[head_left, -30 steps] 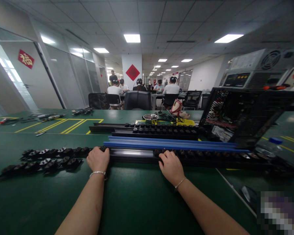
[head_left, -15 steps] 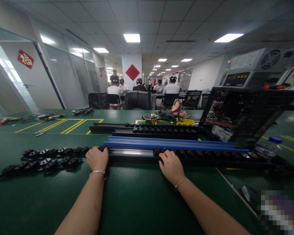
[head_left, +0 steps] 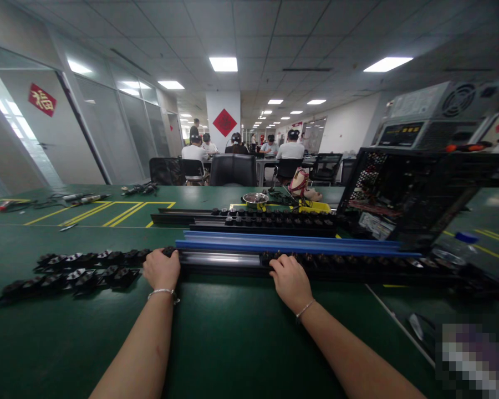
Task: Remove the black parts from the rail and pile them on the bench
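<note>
A long black rail point(head_left: 220, 270) with a shiny metal inside lies crosswise in front of me. Black socket-like modules point(head_left: 336, 259) fill its right part. My left hand point(head_left: 162, 270) is closed around a small black module point(head_left: 168, 252) at the rail's left end; the fingers partly hide it. My right hand point(head_left: 291, 281) rests with curled fingers on the modules at the edge of the rail's bare stretch. Left of the rail, two rows of loose black modules point(head_left: 83, 280) lie on the green table point(head_left: 216, 343).
Behind the rail lie a blue rail point(head_left: 291, 243) and more black rails with modules point(head_left: 274, 220). A metal bowl point(head_left: 255, 198) stands further back. An open computer case point(head_left: 424, 194) rises at the right. Cables and tools point(head_left: 87, 198) lie at the back left.
My left hand has shifted slightly left, with the black module still at its fingertips. My right hand has hardly moved.
</note>
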`<state>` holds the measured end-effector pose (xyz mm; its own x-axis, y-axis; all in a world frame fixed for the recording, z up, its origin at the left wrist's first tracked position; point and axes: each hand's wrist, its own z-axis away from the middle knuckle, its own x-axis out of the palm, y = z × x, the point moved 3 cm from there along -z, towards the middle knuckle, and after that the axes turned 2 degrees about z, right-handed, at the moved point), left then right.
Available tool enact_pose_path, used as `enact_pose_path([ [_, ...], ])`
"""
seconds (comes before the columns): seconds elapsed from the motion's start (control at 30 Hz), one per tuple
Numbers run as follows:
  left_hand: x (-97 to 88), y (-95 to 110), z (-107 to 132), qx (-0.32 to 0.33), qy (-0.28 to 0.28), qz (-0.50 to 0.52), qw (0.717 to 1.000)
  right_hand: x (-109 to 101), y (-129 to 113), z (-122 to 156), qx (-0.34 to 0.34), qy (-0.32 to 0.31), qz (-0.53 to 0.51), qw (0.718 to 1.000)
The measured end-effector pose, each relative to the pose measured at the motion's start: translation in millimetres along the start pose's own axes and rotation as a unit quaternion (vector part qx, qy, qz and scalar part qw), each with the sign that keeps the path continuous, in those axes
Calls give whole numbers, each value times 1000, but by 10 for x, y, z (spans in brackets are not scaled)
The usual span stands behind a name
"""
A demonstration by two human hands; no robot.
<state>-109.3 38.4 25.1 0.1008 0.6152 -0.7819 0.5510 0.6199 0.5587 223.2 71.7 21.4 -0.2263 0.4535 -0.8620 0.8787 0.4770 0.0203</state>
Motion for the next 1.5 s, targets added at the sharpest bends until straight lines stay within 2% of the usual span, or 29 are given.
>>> enact_pose_path([
  [0.83,85,12,-16,0,-7,7,1000,71,65,-20,13,11,-1,1000],
  [1.1,131,-130,-240,19,-13,2,1000,72,46,-38,16,12,-4,1000],
  [1.5,19,-298,-587,56,-67,-3,996,73,27,-45,17,14,-11,1000],
])
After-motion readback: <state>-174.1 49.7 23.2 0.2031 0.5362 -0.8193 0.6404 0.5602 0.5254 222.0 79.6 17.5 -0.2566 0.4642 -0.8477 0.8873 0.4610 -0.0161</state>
